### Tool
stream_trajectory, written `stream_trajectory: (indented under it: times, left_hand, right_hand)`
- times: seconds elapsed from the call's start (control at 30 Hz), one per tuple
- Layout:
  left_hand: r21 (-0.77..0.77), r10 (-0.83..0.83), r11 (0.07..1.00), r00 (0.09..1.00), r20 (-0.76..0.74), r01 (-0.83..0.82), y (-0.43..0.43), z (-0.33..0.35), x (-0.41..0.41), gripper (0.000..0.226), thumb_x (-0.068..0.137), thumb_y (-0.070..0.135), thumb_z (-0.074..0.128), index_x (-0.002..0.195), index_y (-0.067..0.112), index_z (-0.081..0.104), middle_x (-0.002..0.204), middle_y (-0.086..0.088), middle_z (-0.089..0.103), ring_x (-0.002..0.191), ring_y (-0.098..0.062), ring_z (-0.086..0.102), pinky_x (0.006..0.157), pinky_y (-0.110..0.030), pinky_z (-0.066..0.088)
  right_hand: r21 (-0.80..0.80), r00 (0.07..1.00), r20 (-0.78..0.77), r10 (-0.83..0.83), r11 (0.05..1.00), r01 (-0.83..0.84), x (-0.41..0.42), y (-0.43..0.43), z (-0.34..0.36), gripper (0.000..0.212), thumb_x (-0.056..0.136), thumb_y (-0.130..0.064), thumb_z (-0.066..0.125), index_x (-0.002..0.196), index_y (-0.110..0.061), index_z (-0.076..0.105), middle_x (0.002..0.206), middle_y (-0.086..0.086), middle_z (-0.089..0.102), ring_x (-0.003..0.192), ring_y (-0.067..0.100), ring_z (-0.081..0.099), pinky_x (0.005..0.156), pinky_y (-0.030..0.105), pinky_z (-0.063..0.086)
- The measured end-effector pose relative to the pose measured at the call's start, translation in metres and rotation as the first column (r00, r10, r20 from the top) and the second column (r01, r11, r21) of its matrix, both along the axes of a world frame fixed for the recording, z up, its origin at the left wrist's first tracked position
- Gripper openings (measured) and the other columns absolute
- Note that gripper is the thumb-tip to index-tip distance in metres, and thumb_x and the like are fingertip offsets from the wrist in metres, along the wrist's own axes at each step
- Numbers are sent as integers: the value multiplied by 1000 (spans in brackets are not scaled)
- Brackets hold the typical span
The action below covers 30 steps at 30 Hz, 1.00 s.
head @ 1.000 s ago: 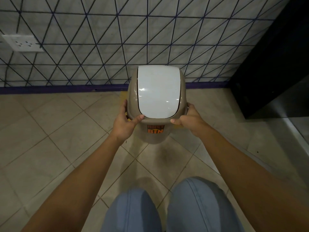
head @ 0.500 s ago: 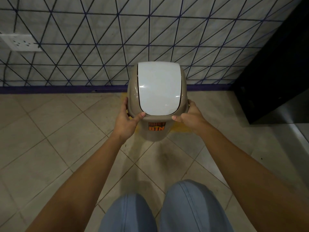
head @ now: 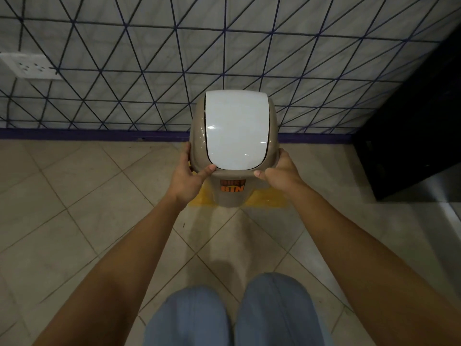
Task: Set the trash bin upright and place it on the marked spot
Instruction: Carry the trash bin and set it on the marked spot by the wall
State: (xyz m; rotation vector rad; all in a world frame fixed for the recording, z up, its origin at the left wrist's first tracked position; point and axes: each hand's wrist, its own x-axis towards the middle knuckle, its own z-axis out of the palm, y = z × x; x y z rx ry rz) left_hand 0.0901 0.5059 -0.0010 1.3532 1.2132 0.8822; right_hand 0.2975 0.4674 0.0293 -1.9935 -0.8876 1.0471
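Note:
The beige trash bin (head: 232, 196) with a white swing lid and an orange "DUST BIN" label stands upright in front of the wall. My left hand (head: 185, 177) grips its left rim, thumb on the lid's front edge. My right hand (head: 282, 174) holds the right rim the same way. A yellow marked patch (head: 268, 199) on the floor shows on both sides of the bin's base. Whether the base touches the floor cannot be told.
A tiled wall with a dark triangle pattern and a purple skirting (head: 87, 134) runs behind the bin. A white socket plate (head: 30, 68) sits on the wall at left. A dark cabinet (head: 411, 121) stands at right. My knees in blue trousers (head: 234, 313) are at the bottom.
Both hands have carried the bin a little away from me toward the wall. More of the yellow patch now shows beside its base.

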Motion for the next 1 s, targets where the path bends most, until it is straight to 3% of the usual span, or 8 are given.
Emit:
stream_trajectory:
  times: [0.07,0.17,0.37,0.77,1.0]
  left_hand:
    - [-18,-8,1000,1000,-19,7,5,2,1,84,82,23,69,148,26,18,139,11,38,125,-15,44,95,-24,45]
    - [-3,-8,1000,998,-65,8,13,0,1,81,82,25,69,147,27,20,139,10,39,122,-15,45,89,-19,46]
    - [-35,-15,999,997,-73,12,33,0,4,89,81,25,70,150,24,13,152,0,31,132,-21,40,106,-42,41]
    - [-43,-43,998,999,-7,43,62,1,17,91,79,20,72,150,23,15,149,1,33,127,-16,41,97,-31,45]
    - [-33,-30,999,999,-14,30,71,1,27,93,76,22,74,149,23,16,149,-1,33,131,-22,41,104,-43,43]
  right_hand:
    - [-19,1000,-22,-5,1000,5,2,5,1,84,71,-7,75,140,-19,29,140,2,48,128,23,45,94,27,37]
    - [-33,998,-62,12,999,-14,3,12,0,90,71,-5,74,143,-19,22,144,2,43,131,22,41,103,33,35]
    - [35,998,-56,-11,999,13,3,25,-6,91,73,-4,72,144,-21,18,145,2,41,133,22,39,103,32,34]
    - [72,999,-7,-50,996,50,15,48,-3,87,71,-7,75,142,-18,26,144,3,42,132,22,40,100,28,33]
    - [105,993,96,-63,993,53,24,58,-3,83,72,-11,75,141,-16,30,143,7,43,130,24,41,98,27,34]
